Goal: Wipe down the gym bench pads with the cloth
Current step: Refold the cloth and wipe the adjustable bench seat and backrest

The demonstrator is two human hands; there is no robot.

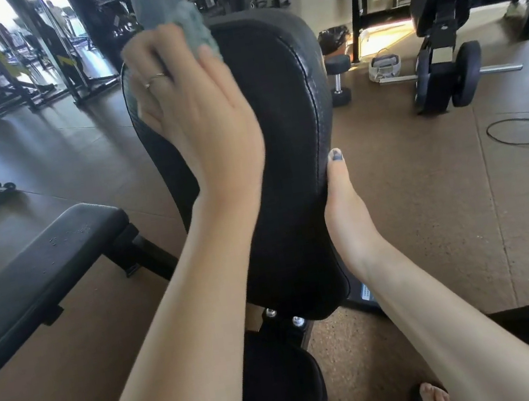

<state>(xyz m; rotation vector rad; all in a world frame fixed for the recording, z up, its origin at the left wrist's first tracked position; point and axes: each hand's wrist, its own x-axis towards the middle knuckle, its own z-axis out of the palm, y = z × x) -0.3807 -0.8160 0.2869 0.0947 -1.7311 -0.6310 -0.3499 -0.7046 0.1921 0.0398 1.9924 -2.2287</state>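
1. Brown gym floor (430, 208) fills the room, with dark machines and yellow-and-black racks far back from 10 to 2 o'clock.
2. One big black back pad (280, 135) stands tilted up in the middle of the view. It is long and has a stitched edge.
3. Another flat black bench (35, 271) lies at 8 o'clock, apart from the big pad.
4. A round black seat pad (279, 388) sits just below the big pad, at 6 o'clock.
5. A weight plate on a bar (464, 73) rests on the floor at 2 o'clock, near a small dumbbell (339, 79).
6. The left hand (194, 114) is at 11 o'clock, lying flat on the top left part of the big pad. Its fingers are spread and press down on the cloth. One finger wears a ring.
7. The right hand (347, 208) holds the right edge of the big pad at 4 o'clock. The thumb lies along the edge, and the fingers wrap behind where they are hidden.
8. The grey-blue cloth (190, 25) is bunched under the left fingers, at the top corner of the big pad, at 12 o'clock.
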